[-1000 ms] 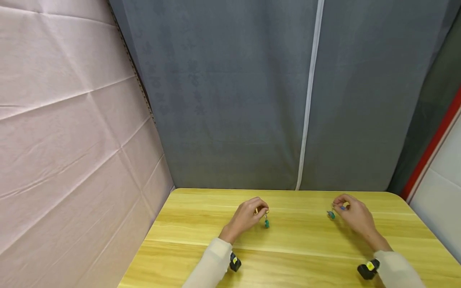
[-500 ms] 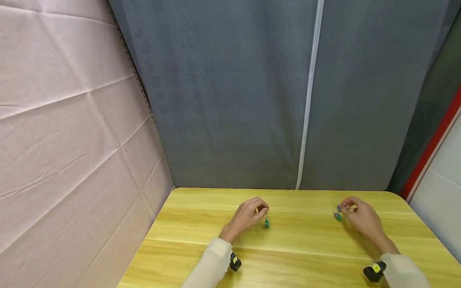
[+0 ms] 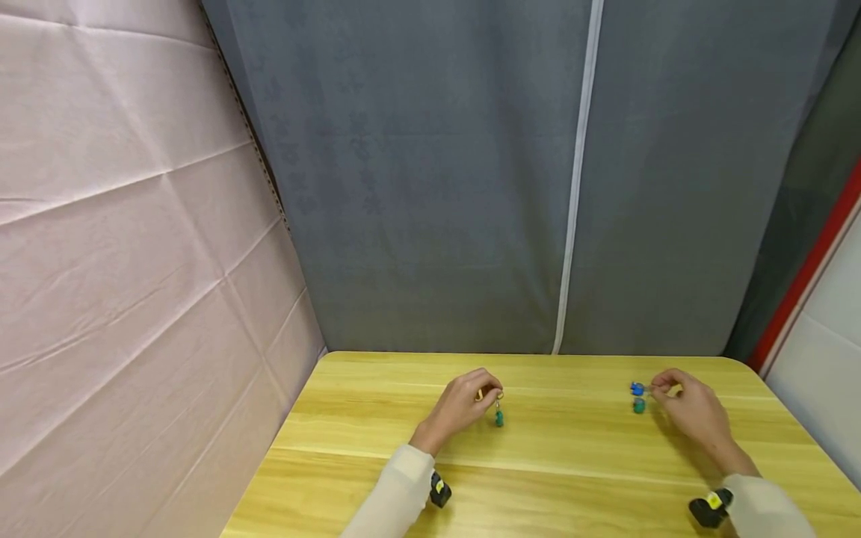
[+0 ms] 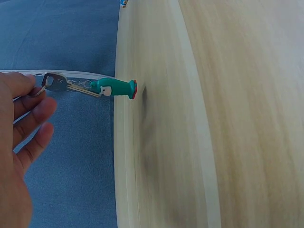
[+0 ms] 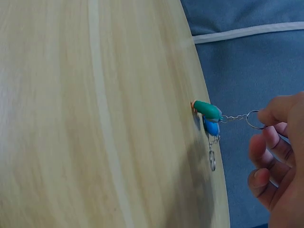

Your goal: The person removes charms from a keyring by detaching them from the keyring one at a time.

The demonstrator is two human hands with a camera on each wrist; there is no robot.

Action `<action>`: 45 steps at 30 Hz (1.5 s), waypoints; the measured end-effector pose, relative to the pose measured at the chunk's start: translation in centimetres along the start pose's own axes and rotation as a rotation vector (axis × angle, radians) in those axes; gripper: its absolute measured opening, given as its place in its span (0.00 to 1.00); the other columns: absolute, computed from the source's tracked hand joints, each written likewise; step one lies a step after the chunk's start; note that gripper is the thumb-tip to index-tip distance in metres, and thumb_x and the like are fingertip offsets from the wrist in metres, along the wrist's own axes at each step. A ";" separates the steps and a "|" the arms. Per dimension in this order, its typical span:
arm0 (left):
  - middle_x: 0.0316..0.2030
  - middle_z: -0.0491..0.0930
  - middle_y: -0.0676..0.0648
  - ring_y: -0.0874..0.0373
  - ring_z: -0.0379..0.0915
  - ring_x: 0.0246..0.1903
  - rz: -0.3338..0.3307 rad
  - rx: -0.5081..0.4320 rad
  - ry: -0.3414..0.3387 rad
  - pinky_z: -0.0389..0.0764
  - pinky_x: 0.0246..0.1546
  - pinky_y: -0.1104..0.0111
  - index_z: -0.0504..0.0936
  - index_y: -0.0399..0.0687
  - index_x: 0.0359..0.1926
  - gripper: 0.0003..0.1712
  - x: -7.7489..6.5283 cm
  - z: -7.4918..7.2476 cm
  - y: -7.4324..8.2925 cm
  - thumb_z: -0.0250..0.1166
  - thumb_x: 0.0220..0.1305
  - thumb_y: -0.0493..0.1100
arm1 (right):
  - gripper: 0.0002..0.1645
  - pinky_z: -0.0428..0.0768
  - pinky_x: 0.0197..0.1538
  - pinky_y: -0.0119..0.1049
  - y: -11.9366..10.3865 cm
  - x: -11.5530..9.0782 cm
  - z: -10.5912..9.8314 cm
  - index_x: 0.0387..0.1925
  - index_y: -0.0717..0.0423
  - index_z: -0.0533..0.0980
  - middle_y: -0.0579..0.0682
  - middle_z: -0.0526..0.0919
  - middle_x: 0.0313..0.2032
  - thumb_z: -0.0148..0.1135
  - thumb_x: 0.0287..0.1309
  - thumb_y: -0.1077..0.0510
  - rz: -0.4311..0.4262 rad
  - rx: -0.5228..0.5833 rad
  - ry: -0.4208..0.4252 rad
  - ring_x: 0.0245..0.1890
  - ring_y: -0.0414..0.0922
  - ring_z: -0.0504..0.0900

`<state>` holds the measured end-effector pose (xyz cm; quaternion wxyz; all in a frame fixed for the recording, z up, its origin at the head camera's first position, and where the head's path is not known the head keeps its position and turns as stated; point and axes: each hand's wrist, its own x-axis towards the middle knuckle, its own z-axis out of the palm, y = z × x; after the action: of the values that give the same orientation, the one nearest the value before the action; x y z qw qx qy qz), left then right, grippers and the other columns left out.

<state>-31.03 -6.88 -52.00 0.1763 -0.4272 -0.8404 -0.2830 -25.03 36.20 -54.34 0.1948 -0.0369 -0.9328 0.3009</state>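
Note:
My left hand [image 3: 460,403] pinches the ring of a keychain between thumb and fingertip. From it hang several metal keys [image 4: 59,81] and a green figure charm [image 4: 114,88], above the table. My right hand [image 3: 693,407] pinches the metal ring [image 5: 254,119] of a second keychain. This one carries a green charm [image 5: 207,110] on a short chain, with no key visible on it. A blue keychain [image 3: 637,388] lies close by on the table, partly behind the green charm in the right wrist view. Whether the right green charm touches the table I cannot tell.
The yellow wood-grain table [image 3: 558,486] ends at a grey curtain [image 3: 430,224] at the back. A pale pink cloth wall [image 3: 134,261] stands on the left, and a white panel [image 3: 834,314] with a red edge on the right.
My right hand has moved right and a little nearer with its green-charm keychain, leaving the blue keychain on the table in plainer view. My left hand has stayed still.

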 end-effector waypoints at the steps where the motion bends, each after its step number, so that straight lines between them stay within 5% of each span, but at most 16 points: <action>1: 0.40 0.85 0.55 0.69 0.80 0.38 -0.002 0.000 0.000 0.78 0.39 0.84 0.88 0.47 0.47 0.08 0.0 0.0 0.0 0.65 0.79 0.44 | 0.08 0.67 0.30 0.32 0.2 -0.1 0.0 0.43 0.57 0.82 0.52 0.85 0.36 0.66 0.71 0.55 -0.001 -0.001 0.002 0.28 0.38 0.72; 24: 0.40 0.86 0.55 0.69 0.80 0.37 0.004 0.004 0.008 0.77 0.38 0.84 0.88 0.50 0.45 0.06 0.1 0.0 0.1 0.65 0.78 0.43 | 0.14 0.68 0.31 0.36 2.4 -0.5 -0.7 0.44 0.62 0.79 0.59 0.85 0.37 0.58 0.70 0.54 0.153 -0.075 -0.066 0.34 0.52 0.81; 45: 0.41 0.87 0.54 0.68 0.82 0.39 -0.040 0.000 -0.018 0.84 0.39 0.76 0.88 0.51 0.46 0.07 0.2 0.0 0.4 0.64 0.79 0.44 | 0.15 0.72 0.31 0.40 3.6 -0.5 -0.2 0.46 0.63 0.79 0.62 0.85 0.39 0.58 0.72 0.54 0.161 -0.073 -0.103 0.36 0.56 0.84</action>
<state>-30.84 -6.59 -51.79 0.1630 -0.4128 -0.8504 -0.2827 -24.67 39.15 -56.46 0.1205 -0.1036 -0.9459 0.2829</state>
